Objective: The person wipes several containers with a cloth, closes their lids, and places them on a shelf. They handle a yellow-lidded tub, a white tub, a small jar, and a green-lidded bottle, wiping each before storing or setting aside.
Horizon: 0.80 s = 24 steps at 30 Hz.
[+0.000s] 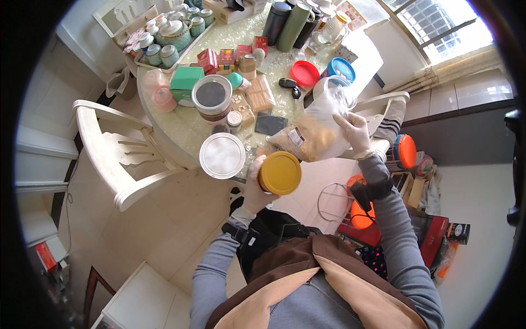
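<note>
My left hand (254, 191), in a pale glove, is wrapped round a jar with a mustard-yellow lid (280, 173), just in front of the table edge. The gloved right hand (354, 131) pinches the gathered top of a clear plastic bag (318, 130). Tan contents lie in the bag, and a small white label is on its side; it leans at the table's near edge. Left of the yellow lid is a round container with a white top (222, 156). A dark flat square (270, 124) lies just beyond the bag.
The round table (183, 129) carries a clear-walled tub (212, 97), a green box (186, 80), a red lid (304, 73), a blue-rimmed container (341, 70) and several tall flasks (293, 27). White chairs stand left (123, 145) and right (395, 98). Orange-topped containers (405, 151) sit at right.
</note>
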Available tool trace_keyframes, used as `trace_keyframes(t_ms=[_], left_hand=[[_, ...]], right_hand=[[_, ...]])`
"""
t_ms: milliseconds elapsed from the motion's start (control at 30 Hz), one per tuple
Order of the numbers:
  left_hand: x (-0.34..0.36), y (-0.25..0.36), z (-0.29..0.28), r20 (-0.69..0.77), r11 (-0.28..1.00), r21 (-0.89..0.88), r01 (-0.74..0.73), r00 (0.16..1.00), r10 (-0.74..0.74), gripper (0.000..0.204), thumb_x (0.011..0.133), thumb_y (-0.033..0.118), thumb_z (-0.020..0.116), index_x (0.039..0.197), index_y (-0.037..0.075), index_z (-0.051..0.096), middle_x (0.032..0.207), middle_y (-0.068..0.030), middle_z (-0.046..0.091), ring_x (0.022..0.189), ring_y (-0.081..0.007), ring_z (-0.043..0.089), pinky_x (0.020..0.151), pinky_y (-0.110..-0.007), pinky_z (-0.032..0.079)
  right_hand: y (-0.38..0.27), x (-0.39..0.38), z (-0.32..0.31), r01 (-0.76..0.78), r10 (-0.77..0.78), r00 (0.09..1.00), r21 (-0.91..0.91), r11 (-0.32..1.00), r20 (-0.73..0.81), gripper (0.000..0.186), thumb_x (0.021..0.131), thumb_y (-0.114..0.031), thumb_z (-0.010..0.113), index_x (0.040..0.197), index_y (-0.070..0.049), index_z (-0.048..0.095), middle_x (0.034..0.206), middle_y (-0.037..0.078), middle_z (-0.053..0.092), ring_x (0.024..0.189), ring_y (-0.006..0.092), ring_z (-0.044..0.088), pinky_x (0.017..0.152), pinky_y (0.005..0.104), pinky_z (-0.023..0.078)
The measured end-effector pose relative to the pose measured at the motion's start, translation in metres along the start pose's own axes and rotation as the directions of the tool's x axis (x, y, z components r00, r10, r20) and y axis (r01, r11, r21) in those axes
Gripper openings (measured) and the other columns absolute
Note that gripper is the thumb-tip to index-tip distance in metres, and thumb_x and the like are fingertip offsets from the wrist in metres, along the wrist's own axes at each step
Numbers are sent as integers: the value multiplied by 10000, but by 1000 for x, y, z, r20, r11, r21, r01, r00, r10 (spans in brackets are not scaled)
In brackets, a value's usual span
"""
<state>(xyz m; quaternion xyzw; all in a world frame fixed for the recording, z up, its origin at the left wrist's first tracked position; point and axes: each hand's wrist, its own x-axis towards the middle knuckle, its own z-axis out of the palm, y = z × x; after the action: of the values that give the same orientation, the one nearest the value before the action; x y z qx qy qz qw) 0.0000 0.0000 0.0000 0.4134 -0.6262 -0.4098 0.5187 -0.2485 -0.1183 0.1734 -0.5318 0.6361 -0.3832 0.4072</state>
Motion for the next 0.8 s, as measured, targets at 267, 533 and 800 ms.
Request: trace_keyframes(t_ms=[267, 533, 800], left_hand=[[14, -20, -35, -60, 995, 4, 101, 993, -101, 1056, 577, 237, 882, 1390, 29, 242, 1331, -196, 414, 1252, -351, 413, 1055, -444, 347], [40, -6, -68, 39, 961, -37, 274, 961, -272, 1133, 587, 290, 880, 1418, 6, 164, 1350, -227, 377, 1263, -388, 386, 1062, -455, 332], [24, 19, -65, -84, 941, 315, 120, 992, -98, 1214, 597, 343, 877, 1446, -17, 86, 1369, -258, 341, 1275, -425, 358, 1069, -467, 318]], right_hand=[[3, 5, 11, 83, -83, 996, 17, 996, 33, 315, 857, -178, 692, 616, -32, 551, 604, -111, 404, 566, 13, 324, 478, 230, 268], [-6, 12, 34, 157, -158, 984, 22, 987, 85, 391, 844, -186, 700, 588, -50, 439, 596, -86, 337, 572, 28, 281, 473, 256, 234], [0, 9, 32, 115, -111, 992, -73, 991, 63, 436, 816, -157, 722, 575, -67, 370, 576, -87, 300, 559, 27, 270, 454, 254, 218]])
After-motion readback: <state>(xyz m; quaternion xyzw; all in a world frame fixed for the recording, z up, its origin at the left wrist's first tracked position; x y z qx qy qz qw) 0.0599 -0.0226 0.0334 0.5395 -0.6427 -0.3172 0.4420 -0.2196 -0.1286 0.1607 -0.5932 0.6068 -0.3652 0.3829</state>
